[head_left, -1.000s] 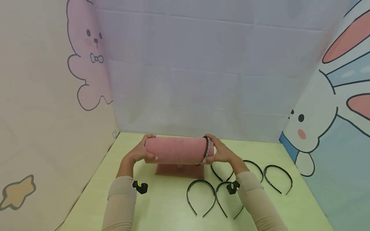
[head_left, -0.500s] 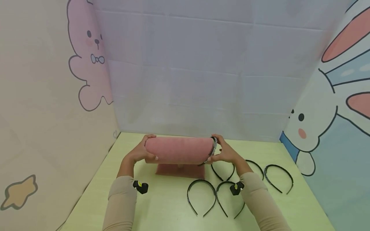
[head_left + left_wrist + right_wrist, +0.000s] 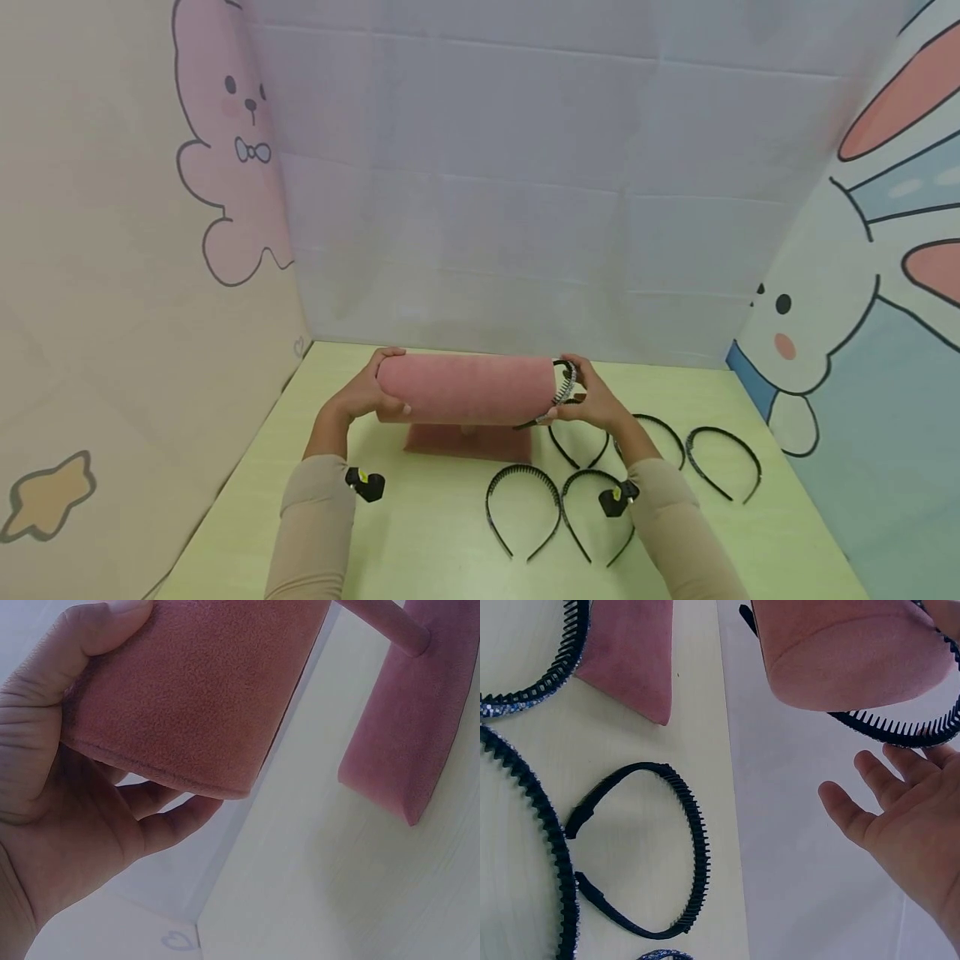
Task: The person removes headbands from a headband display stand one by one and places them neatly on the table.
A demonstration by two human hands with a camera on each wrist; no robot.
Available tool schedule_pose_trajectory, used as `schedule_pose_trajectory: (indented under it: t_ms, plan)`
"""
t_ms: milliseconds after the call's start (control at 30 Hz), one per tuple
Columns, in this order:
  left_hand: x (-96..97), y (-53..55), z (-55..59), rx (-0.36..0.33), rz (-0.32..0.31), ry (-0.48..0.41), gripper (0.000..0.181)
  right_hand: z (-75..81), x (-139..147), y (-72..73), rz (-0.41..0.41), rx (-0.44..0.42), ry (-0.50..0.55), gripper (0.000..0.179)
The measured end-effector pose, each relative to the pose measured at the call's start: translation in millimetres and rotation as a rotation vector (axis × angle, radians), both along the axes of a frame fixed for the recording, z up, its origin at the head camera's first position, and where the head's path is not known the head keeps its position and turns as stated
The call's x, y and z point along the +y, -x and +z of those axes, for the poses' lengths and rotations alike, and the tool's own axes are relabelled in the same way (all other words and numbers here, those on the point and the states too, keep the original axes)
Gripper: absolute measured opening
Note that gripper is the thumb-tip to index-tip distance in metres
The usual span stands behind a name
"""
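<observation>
A pink velvety headband display roll lies crosswise on its post above a pink base. My left hand grips the roll's left end, thumb in front; in the left wrist view its fingers reach around the end. At the right end, my right hand holds a black toothed headband with a glittery outer face. Most of that headband's arc stands out past the roll's end face, while one tip still shows under the roll. The right thumb is mostly out of frame in the right wrist view.
Several more black headbands lie on the pale table: one in front, another beside it, one far right, others partly behind the right arm. A white cloth wall stands behind the table.
My right hand has moved right, drawing the headband from around the roll to past its right end. The left hand and the roll have stayed in place.
</observation>
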State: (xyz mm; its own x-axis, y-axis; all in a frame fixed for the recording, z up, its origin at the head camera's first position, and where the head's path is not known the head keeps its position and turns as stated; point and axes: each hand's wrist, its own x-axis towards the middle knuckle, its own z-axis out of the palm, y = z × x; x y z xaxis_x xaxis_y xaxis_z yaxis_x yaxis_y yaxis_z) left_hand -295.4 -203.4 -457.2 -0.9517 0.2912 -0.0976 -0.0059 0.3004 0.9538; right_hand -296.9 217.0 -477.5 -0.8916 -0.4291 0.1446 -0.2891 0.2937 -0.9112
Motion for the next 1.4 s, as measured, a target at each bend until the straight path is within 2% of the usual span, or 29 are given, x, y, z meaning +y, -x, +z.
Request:
schedule_pose_trajectory:
  t_ms: [100,167,200,333,400,600,767,1033,1167,1400]
  plan:
    - [3.2,-5.4,12.0,-0.004,-0.022,-0.005,0.098,-0.4,2,-3.2,-0.02,-0.031,0.022,0.095]
    - [5.0,-9.4,19.9,0.002,-0.036,-0.004,0.097,6.0,1,-9.2,-0.026,-0.052,0.04,0.093]
    - [4.6,-9.2,20.1,0.004,-0.037,-0.004,0.098,8.7,1,-12.0,-0.025,-0.062,0.051,0.091]
    - [0.7,-2.3,8.7,0.018,-0.029,-0.002,0.1,17.2,3,-24.0,-0.026,-0.087,0.112,0.087]
    - [-1.5,2.3,1.1,0.017,-0.019,-0.001,0.101,12.3,6,-24.6,-0.032,-0.078,0.134,0.087]
    - [-3.0,1.4,-0.1,0.035,-0.01,0.013,0.101,-7.7,17,-23.4,-0.073,-0.068,0.178,0.09]
    - [-3.1,1.2,0.2,0.036,-0.014,0.009,0.101,-15.5,21,-28.5,-0.103,-0.047,0.177,0.09]
    - [-2.9,0.8,-1.0,0.035,-0.009,0.002,0.101,-21.1,20,-42.6,-0.149,-0.042,0.214,0.091]
    - [-2.7,-0.5,-1.6,0.021,0.007,0.007,0.098,-23.4,19,-49.5,-0.155,-0.048,0.243,0.093]
    - [-1.8,-1.6,-2.6,0.021,0.001,0.001,0.097,-26.2,19,-61.1,-0.171,-0.059,0.298,0.094]
